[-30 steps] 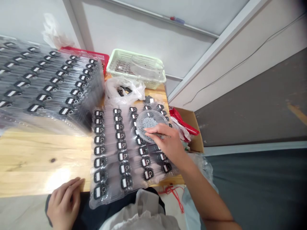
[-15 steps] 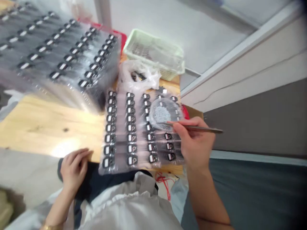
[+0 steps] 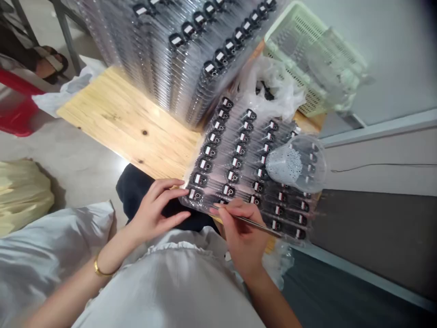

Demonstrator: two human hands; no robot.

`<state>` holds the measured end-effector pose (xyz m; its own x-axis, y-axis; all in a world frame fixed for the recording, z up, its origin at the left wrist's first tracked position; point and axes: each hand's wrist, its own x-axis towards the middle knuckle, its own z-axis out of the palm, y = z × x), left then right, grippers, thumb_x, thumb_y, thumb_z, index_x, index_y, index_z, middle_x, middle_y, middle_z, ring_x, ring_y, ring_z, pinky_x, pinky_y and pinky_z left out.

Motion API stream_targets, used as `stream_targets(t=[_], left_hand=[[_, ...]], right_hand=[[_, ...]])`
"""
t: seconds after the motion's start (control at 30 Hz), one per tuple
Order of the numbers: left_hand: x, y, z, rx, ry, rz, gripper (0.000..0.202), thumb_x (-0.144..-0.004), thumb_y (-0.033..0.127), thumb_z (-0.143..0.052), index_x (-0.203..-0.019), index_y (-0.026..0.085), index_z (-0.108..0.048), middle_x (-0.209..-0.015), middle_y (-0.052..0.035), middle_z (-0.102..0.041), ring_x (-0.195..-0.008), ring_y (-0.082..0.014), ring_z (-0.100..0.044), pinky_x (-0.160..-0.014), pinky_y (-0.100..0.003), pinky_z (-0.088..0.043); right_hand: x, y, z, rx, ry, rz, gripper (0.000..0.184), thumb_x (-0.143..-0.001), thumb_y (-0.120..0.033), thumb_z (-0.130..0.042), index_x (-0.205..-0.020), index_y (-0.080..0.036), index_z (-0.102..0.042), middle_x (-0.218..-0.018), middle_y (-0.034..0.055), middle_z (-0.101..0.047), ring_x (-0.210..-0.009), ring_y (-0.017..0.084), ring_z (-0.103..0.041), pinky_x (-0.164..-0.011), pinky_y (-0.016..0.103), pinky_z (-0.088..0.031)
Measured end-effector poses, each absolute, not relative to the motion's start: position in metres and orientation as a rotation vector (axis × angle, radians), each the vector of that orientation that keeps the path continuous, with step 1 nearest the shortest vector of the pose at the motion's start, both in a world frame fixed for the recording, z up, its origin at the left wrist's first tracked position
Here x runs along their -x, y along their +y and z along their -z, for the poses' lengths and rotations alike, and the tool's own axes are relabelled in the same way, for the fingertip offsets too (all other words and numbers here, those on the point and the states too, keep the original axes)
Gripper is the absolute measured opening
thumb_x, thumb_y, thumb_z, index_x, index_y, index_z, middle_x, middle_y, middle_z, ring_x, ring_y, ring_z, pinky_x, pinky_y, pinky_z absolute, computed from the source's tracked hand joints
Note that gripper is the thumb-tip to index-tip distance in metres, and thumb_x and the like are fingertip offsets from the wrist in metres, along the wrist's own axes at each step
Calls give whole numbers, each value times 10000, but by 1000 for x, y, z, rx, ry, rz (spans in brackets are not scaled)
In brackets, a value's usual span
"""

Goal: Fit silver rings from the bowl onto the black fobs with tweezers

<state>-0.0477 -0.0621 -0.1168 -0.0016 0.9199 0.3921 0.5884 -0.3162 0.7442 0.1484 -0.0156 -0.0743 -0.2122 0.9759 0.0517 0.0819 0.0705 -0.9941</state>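
My right hand (image 3: pixel 246 239) grips metal tweezers (image 3: pixel 260 226) like a pen. Their tip is over the near-left part of a clear plastic tray (image 3: pixel 223 152), by the bottom of its second row. Small black parts with white rectangles sit in the tray in several rows. My left hand (image 3: pixel 153 209) is open, its fingertips at the tray's near-left corner beside a black part (image 3: pixel 195 195). A translucent plastic cup (image 3: pixel 316 166) is tilted on the right side of the tray, with many tiny pale pieces (image 3: pixel 288 165) inside.
A tall stack of filled clear trays (image 3: pixel 184 68) stands at the back on the wooden table (image 3: pixel 136 130). Behind the tray are a crumpled plastic bag (image 3: pixel 287 98) and a pale green basket (image 3: pixel 310 34). A wall (image 3: pixel 375 209) borders the right side. Another person's foot (image 3: pixel 46 66) shows at upper left.
My right hand has moved with the tweezers from the cup to the tray's near-left part. My left hand has come up to the tray corner. The camera view has turned.
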Motion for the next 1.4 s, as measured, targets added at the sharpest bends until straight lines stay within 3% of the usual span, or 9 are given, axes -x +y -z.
stream_targets(t=[0.2, 0.83, 1.4], left_hand=[[43, -61, 125, -1889, 1519, -1302, 423, -834, 262, -722, -1219, 200, -558, -1162, -90, -621, -1082, -196, -588, -939, -360, -506], [41, -62, 128, -1894, 1534, -1362, 398, -860, 237, -693, -1232, 210, -555, -1121, -82, -654, -1051, -185, -606, -907, -355, -524], [42, -63, 132, -1882, 1515, -1352, 407, -874, 248, -674, -1259, 246, -542, -1159, -81, -637, -1060, -191, -606, -901, -360, -528]], right_hand=[[-148, -12, 71, 1122, -1708, -1114, 188, -855, -71, -632, -878, -252, -589, -824, -24, -650, -807, 148, -673, -718, 301, -552], [-144, -8, 68, 1189, -1804, -1092, 147, -858, -103, -645, -849, -241, -597, -806, -19, -639, -778, 129, -642, -680, 254, -537], [-146, -5, 66, 1157, -1915, -1095, 148, -856, -107, -645, -896, -249, -628, -862, 0, -675, -833, 159, -653, -735, 305, -539]])
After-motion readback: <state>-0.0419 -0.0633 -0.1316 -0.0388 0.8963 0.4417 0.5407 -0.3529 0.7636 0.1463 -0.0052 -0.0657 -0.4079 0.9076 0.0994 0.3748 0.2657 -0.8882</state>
